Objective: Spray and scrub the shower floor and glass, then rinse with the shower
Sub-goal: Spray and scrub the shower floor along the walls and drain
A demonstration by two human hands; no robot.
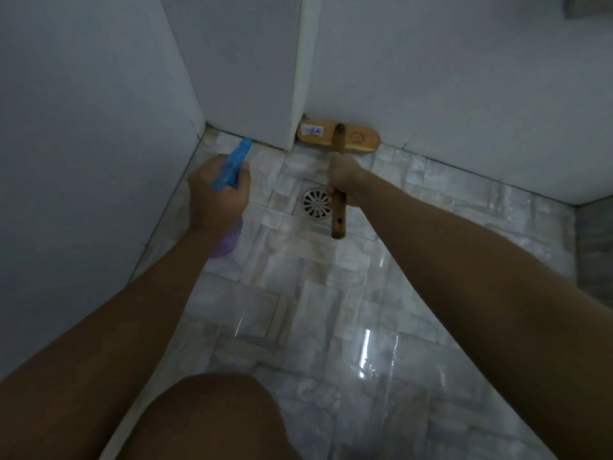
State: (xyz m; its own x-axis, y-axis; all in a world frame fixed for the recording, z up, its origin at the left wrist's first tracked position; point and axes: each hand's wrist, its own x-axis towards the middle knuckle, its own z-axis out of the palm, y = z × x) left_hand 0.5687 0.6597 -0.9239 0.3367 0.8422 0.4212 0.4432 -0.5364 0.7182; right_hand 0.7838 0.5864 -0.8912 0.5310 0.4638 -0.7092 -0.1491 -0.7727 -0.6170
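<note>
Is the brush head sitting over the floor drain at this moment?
No. The brush head is pushed against the base of the far wall, while the drain lies uncovered nearer the person, beside the right hand.

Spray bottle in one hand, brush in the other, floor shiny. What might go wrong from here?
The floor looks wet and glossy; with the left hand gripping the spray bottle and the right hand gripping the brush, a slip could leave no free hand. Its head sits against the wall and may snag.

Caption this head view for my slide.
Left hand grips a spray bottle while right hand holds a wooden brush at the foot of the wall.
</note>
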